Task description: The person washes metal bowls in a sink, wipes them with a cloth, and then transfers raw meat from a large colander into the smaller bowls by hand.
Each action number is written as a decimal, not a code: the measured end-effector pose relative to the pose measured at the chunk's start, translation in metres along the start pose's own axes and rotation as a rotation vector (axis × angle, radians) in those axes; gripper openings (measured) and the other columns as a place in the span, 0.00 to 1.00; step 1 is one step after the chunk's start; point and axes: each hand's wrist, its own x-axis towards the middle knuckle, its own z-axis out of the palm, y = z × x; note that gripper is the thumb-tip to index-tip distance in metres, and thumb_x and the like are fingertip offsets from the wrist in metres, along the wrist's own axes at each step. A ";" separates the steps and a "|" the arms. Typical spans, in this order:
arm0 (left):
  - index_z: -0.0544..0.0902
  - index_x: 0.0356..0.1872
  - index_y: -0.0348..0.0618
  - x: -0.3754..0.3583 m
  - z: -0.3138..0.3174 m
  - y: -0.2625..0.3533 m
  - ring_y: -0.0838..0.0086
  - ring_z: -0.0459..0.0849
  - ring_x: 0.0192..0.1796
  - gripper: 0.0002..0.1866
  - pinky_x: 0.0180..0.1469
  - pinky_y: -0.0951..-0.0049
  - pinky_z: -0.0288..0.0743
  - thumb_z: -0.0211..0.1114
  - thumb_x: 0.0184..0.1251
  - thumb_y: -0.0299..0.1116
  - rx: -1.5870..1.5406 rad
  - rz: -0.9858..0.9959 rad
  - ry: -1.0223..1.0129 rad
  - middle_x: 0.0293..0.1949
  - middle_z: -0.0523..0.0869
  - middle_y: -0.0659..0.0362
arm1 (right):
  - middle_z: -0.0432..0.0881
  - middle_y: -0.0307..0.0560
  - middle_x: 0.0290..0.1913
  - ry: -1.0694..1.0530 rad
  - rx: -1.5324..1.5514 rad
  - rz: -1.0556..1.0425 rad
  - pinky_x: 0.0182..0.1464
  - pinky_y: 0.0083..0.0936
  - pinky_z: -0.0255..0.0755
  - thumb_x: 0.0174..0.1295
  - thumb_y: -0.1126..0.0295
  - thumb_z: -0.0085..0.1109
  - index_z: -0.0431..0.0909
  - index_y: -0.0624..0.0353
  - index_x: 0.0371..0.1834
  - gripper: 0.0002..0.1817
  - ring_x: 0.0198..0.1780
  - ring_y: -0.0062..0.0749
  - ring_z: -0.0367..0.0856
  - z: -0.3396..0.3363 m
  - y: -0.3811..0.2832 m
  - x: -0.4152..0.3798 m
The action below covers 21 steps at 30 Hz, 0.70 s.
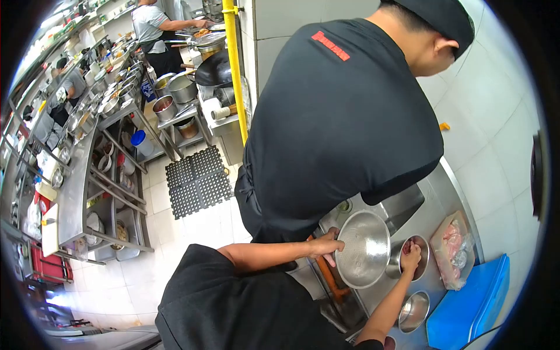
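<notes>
Gripped at its left rim by my left hand (326,246), a perforated metal colander (363,249) is tilted over the edge of the steel counter. Just right of it, my right hand (410,258) reaches into a steel pot (424,268) with dark red contents. Its fingers are bent at the contents, and what they hold is hidden. An empty-looking steel bowl (414,312) stands below the pot. To the pot's right lies a tray (441,256) of pink meat with clear plastic bags.
A co-worker in black (344,122) leans over the sink (402,204) close in front. A blue container (469,300) stands at the lower right. Beyond a yellow pipe (233,64) are steel shelves, pots, a black floor mat (198,181) and other people.
</notes>
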 end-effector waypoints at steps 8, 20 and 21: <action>0.46 0.66 0.36 0.033 -0.006 -0.025 0.51 0.78 0.52 0.39 0.38 0.54 0.85 0.56 0.54 0.25 -0.033 0.065 -0.017 0.57 0.68 0.42 | 0.73 0.48 0.58 0.112 0.117 -0.157 0.60 0.39 0.66 0.45 0.52 0.67 0.79 0.42 0.48 0.24 0.60 0.45 0.70 0.019 0.010 0.022; 0.45 0.65 0.36 0.039 -0.018 -0.047 0.51 0.78 0.50 0.40 0.37 0.53 0.85 0.55 0.50 0.23 -0.070 0.016 -0.047 0.56 0.65 0.41 | 0.72 0.46 0.51 -0.037 0.154 0.096 0.54 0.51 0.70 0.45 0.58 0.69 0.78 0.44 0.37 0.16 0.53 0.56 0.72 0.012 0.001 0.013; 0.46 0.65 0.36 0.039 -0.018 -0.047 0.51 0.78 0.50 0.40 0.37 0.53 0.85 0.55 0.50 0.23 -0.067 0.019 -0.037 0.56 0.65 0.41 | 0.72 0.47 0.51 -0.030 0.165 0.096 0.53 0.51 0.70 0.44 0.59 0.69 0.78 0.44 0.37 0.16 0.53 0.56 0.72 0.015 0.003 0.016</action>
